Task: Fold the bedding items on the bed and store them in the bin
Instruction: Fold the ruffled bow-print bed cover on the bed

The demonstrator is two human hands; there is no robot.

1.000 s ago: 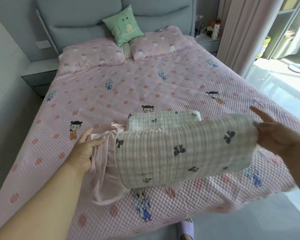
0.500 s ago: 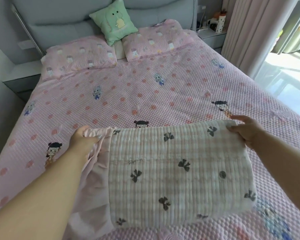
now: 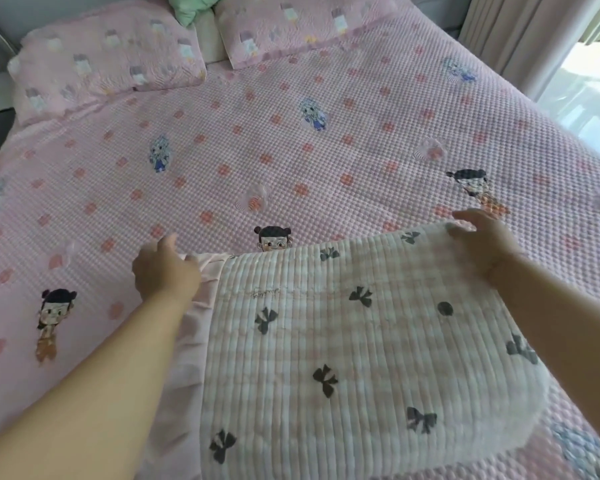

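The left hand (image 3: 165,270) is clenched on the far left corner of the bow-print blanket (image 3: 354,368), where a pink trim (image 3: 196,306) is gathered under the fingers. The right hand (image 3: 482,240) is curled over the far right corner, which is pinched. The blanket is held by its far edge and spread toward the viewer across the near part of the bed (image 3: 291,150). The bed is covered by a pink quilted spread with cartoon figures. Two pink pillows (image 3: 108,60) and part of a green cushion (image 3: 191,8) are noted at the head end.
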